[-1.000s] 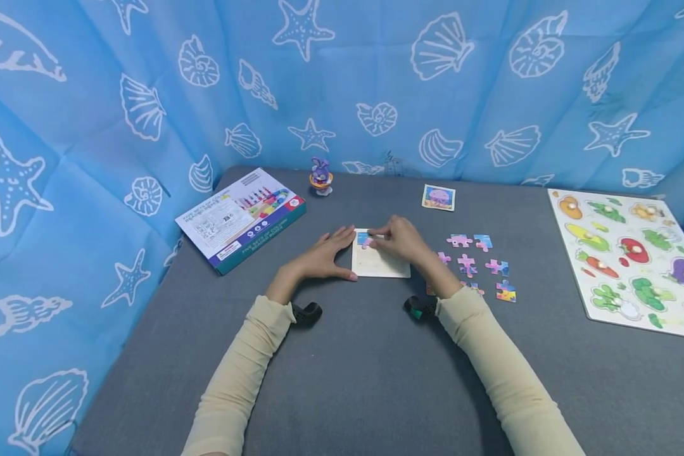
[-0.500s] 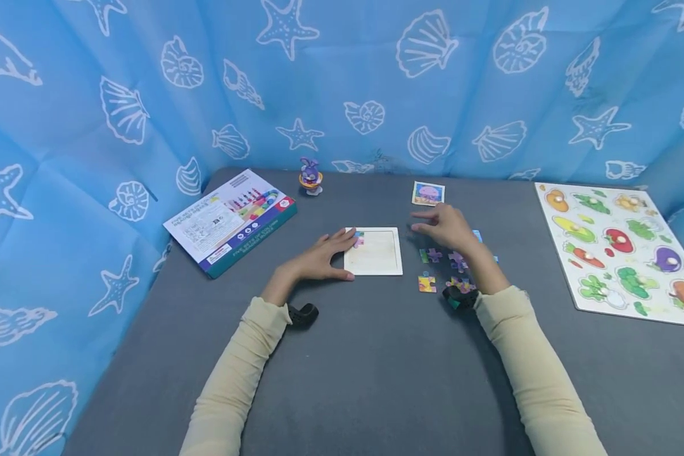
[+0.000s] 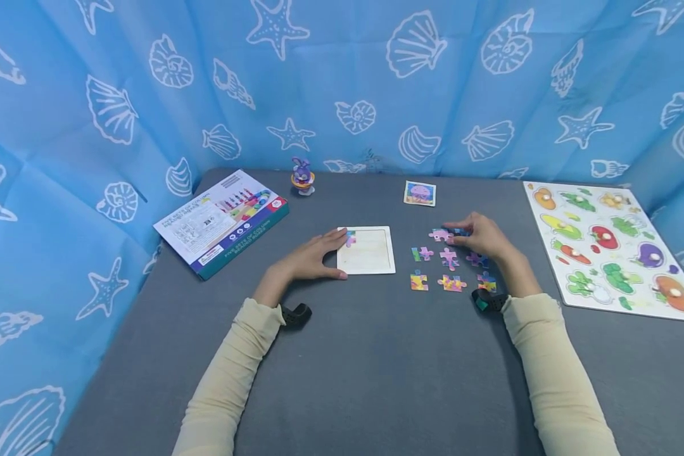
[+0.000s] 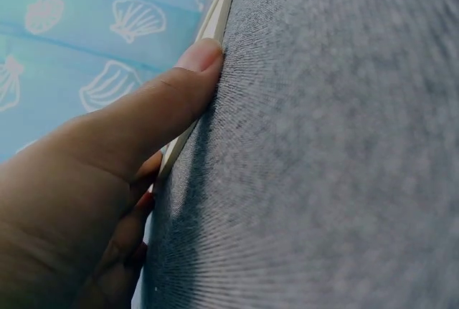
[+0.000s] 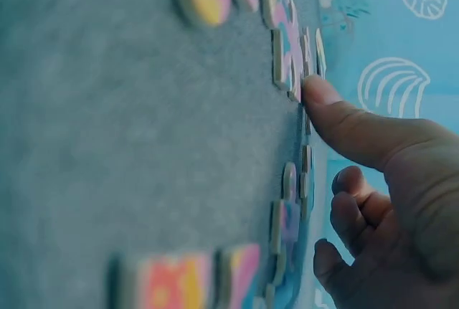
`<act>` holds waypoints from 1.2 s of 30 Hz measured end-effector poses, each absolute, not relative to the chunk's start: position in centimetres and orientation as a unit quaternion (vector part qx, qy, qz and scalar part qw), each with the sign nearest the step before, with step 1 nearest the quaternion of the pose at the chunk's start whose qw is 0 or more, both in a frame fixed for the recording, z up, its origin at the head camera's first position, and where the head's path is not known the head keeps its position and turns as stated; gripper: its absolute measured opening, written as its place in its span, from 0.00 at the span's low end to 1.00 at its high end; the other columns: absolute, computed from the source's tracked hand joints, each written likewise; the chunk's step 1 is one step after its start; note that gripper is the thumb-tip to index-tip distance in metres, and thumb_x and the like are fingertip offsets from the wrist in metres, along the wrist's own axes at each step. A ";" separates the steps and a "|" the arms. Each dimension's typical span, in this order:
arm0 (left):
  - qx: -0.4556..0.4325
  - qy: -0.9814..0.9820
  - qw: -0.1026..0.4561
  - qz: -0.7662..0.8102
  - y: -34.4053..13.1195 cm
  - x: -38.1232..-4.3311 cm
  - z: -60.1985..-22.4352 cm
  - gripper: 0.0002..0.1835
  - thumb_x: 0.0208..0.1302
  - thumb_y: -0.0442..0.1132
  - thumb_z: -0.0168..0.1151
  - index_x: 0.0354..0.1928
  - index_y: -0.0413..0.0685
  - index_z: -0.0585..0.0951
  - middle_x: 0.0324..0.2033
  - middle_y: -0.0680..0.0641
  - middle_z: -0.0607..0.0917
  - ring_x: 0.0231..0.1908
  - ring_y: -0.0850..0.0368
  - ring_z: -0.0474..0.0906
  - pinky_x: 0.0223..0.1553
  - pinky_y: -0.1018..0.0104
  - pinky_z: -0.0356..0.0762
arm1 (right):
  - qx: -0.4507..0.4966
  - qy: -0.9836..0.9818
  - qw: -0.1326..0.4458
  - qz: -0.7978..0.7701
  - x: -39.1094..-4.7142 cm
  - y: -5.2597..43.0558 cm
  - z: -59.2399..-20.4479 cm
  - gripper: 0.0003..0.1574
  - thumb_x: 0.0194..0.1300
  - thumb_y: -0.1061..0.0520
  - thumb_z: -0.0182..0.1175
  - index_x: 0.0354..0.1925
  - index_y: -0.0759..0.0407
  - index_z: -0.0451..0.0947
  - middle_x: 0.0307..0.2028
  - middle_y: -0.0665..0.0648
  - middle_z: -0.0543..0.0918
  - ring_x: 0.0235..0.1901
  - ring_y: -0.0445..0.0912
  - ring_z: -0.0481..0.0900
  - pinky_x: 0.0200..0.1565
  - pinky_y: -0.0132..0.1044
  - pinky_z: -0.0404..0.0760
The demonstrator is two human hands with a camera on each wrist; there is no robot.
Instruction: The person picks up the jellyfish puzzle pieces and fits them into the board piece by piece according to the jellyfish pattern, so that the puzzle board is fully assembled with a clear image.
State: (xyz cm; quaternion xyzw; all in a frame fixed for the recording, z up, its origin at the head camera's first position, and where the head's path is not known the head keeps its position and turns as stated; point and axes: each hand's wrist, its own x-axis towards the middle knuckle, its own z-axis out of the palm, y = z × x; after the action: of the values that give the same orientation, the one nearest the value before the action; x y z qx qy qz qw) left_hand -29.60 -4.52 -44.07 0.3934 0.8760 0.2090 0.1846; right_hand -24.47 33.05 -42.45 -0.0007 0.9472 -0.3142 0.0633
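In the head view, my left hand [image 3: 315, 256] holds the left side of a square pale wooden puzzle tray [image 3: 383, 272]. Its thumb [image 4: 201, 56] lies against the tray's front edge [image 4: 224, 8] in the left wrist view. One pink-and-blue jigsaw piece [image 3: 351, 239] sits in the tray's far left corner, partly behind my fingertips. My right hand [image 3: 483, 236] is low over the back row of loose pieces, index finger and thumb apart. Between them shows a blue piece [image 3: 462, 232], with a pink piece [image 3: 440, 235] just left of the fingertips. The right wrist view shows the thumb [image 5: 323, 90] beside the pieces.
Several more jigsaw pieces [image 3: 449, 258] lie in rows right of the tray. Behind them is a small jellyfish picture card [image 3: 420, 193]. A vegetable peg board [image 3: 610, 250] lies at the right, a boxed game [image 3: 219, 221] and a purple rabbit figure [image 3: 303, 175] at the back left.
My right hand has left the tray, where the pink-and-blue piece now sits, and moved right to the loose pieces. My left hand keeps its place on the tray. The head view has shifted.
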 end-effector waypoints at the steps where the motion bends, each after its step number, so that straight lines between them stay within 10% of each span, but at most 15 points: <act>1: 0.391 0.877 0.184 0.210 -4.5 -29.5 -44.1 0.50 0.54 0.60 0.62 0.72 0.53 0.47 0.72 0.53 0.46 0.72 0.56 0.39 0.71 0.52 0.40 | -0.002 0.948 0.064 -0.313 -24.6 33.1 -42.5 0.25 0.59 0.57 0.62 0.54 0.61 0.75 0.30 0.60 0.63 0.29 0.50 0.58 0.31 0.39 0.57; 19: 0.394 0.866 0.197 0.237 -5.3 -29.5 -44.1 0.51 0.54 0.60 0.62 0.72 0.50 0.45 0.72 0.51 0.45 0.72 0.56 0.38 0.71 0.53 0.36 | -0.010 0.949 0.026 -0.314 -25.3 32.2 -42.7 0.23 0.56 0.52 0.66 0.47 0.63 0.80 0.28 0.58 0.67 0.28 0.49 0.59 0.29 0.38 0.58; 36: 0.408 0.863 0.182 0.237 -4.8 -29.7 -44.4 0.49 0.54 0.58 0.63 0.71 0.48 0.49 0.72 0.49 0.45 0.72 0.57 0.39 0.71 0.54 0.37 | -0.085 0.933 0.029 -0.349 -28.3 19.8 -42.4 0.19 0.52 0.56 0.69 0.43 0.62 0.83 0.24 0.56 0.66 0.24 0.47 0.60 0.26 0.36 0.60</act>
State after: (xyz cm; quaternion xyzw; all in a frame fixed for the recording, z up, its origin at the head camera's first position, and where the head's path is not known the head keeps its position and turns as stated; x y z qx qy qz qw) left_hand -29.74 -4.81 -44.44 0.4078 0.8628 0.2369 0.1819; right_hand -28.32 19.83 -42.36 -0.0852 0.9329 -0.3487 0.0290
